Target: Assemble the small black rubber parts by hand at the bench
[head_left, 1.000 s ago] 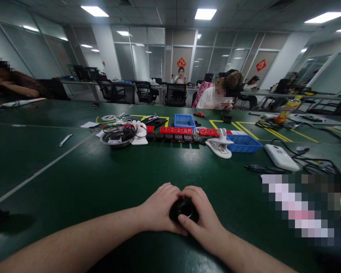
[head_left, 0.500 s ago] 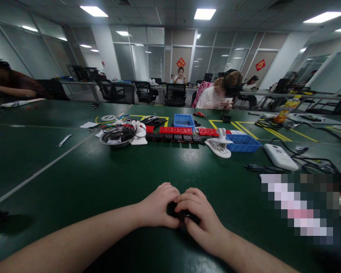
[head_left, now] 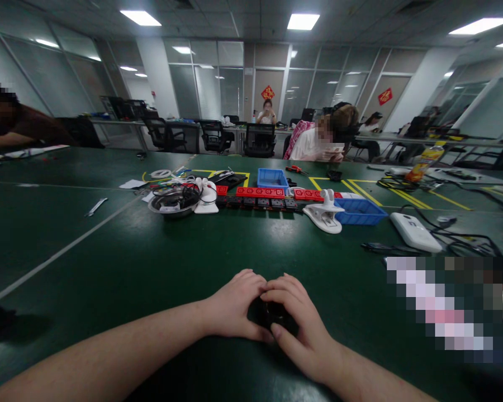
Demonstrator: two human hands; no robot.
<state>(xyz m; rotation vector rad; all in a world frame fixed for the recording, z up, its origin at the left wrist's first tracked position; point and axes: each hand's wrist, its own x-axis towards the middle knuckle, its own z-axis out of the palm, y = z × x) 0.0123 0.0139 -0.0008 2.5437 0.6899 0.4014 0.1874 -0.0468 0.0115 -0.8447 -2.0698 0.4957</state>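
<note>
Two-handed grip on a black object (head_left: pixel 280 314)

My left hand (head_left: pixel 240 306) and right hand (head_left: pixel 300 317) grasp it from either side (much of it hidden) at the near middle of the green table (head_left: pixel 184 268); a white clip (head_left: pixel 324 216) sits farther off, right.

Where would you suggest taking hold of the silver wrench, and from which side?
I'd probably pinch the silver wrench across its slim middle, coming from above: it is narrow and lies flat on the green table. The nearer left hand is cupped against a black object.
</note>
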